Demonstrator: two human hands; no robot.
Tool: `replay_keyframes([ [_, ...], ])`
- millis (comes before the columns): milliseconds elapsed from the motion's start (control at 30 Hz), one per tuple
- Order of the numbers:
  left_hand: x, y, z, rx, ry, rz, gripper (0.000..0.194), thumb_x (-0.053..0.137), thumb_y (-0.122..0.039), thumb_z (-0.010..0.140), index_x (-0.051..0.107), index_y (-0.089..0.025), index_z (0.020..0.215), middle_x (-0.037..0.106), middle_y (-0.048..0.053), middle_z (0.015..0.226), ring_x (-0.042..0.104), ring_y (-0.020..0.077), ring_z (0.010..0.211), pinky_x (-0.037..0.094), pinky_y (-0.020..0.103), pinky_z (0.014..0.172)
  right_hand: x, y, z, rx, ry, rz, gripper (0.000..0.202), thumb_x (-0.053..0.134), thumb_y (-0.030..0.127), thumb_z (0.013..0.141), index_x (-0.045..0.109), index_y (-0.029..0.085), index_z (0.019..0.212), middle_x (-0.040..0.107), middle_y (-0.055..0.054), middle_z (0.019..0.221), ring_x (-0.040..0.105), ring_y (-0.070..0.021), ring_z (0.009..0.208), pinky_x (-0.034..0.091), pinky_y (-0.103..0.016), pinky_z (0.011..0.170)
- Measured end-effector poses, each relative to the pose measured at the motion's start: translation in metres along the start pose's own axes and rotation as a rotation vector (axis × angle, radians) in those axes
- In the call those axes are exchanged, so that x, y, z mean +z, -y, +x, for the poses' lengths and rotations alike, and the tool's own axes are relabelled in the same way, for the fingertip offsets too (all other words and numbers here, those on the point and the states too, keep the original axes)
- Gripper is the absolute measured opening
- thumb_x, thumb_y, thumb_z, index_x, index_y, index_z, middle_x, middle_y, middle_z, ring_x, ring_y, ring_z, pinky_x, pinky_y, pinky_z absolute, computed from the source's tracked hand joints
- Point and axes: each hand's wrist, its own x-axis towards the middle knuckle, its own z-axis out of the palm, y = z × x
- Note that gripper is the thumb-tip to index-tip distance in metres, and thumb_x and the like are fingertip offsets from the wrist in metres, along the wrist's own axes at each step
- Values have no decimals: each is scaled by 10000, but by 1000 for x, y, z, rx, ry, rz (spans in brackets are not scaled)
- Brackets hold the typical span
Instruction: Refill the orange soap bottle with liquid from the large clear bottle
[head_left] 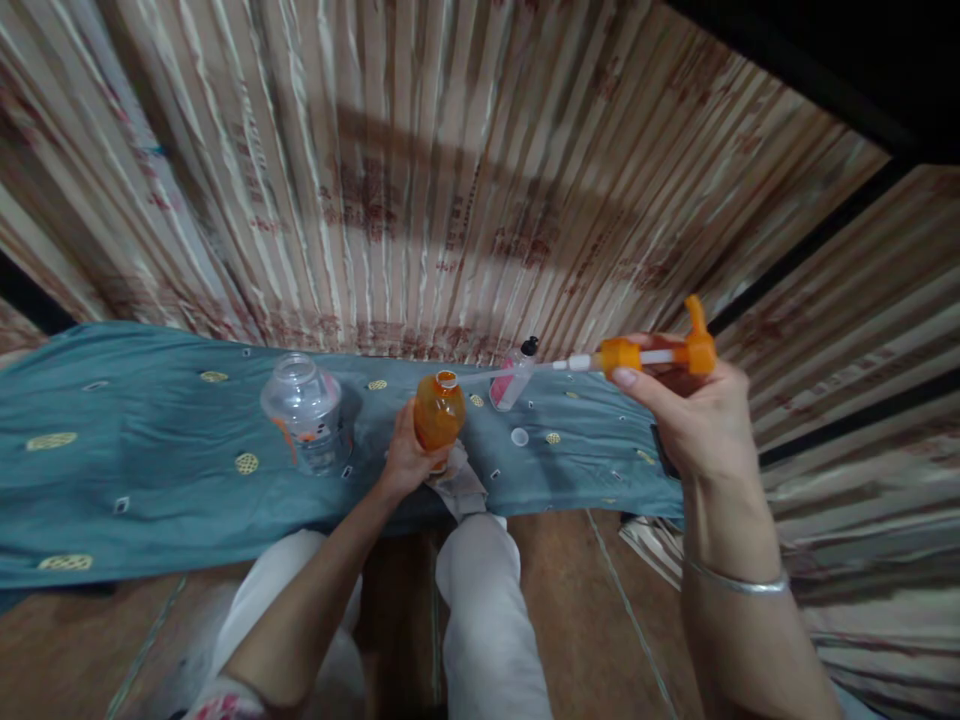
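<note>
An orange see-through bottle (pixel 440 415) with an uncapped mouth stands upright in my left hand (pixel 409 455), whose fingers wrap round its side. Up to the right, my right hand (pixel 686 410) pinches an orange pump head (pixel 621 356) by its collar, with the nozzle pointing upward. From the pump a thin pale dip tube (pixel 517 371) runs leftward, its far end close to the bottle's mouth. Whether that tip is inside or just beside the opening, I cannot tell. A greyish cloth or paper piece (pixel 459 485) lies just below the bottle, near my left hand.
On the teal patterned cloth (pixel 172 430), a clear wide plastic jar (pixel 301 415) stands left of the bottle. A small clear bottle with a black cap (pixel 512 378) and a round white cap (pixel 519 437) sit to the right. Behind hangs a striped curtain (pixel 450 200).
</note>
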Motion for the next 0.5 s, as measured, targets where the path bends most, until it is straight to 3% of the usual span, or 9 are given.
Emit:
replay_keyframes([
  [267, 0, 0, 0, -7, 8, 3, 874, 816, -281, 540, 414, -186, 1309, 501, 111, 1237, 498, 318, 1203, 411, 506, 1033, -26, -19, -16, 98, -241, 249, 269, 818, 321, 608, 697, 225, 828, 646, 49, 716, 582, -72, 592, 501, -248, 633],
  [400, -1, 1, -1, -15, 12, -10, 878, 817, -286, 547, 411, -191, 1320, 494, 110, 1246, 492, 311, 1217, 410, 493, 1038, -24, -31, -27, 115, -382, 331, 213, 805, 299, 624, 678, 207, 768, 596, 48, 623, 580, -78, 584, 501, -256, 650],
  [500, -1, 3, -1, -17, 21, -36, 875, 818, -285, 554, 409, -205, 1324, 492, 105, 1263, 494, 301, 1225, 409, 487, 1044, -10, -42, -33, 114, -433, 324, 241, 795, 297, 638, 673, 203, 824, 589, 61, 625, 584, -78, 584, 509, -269, 676],
])
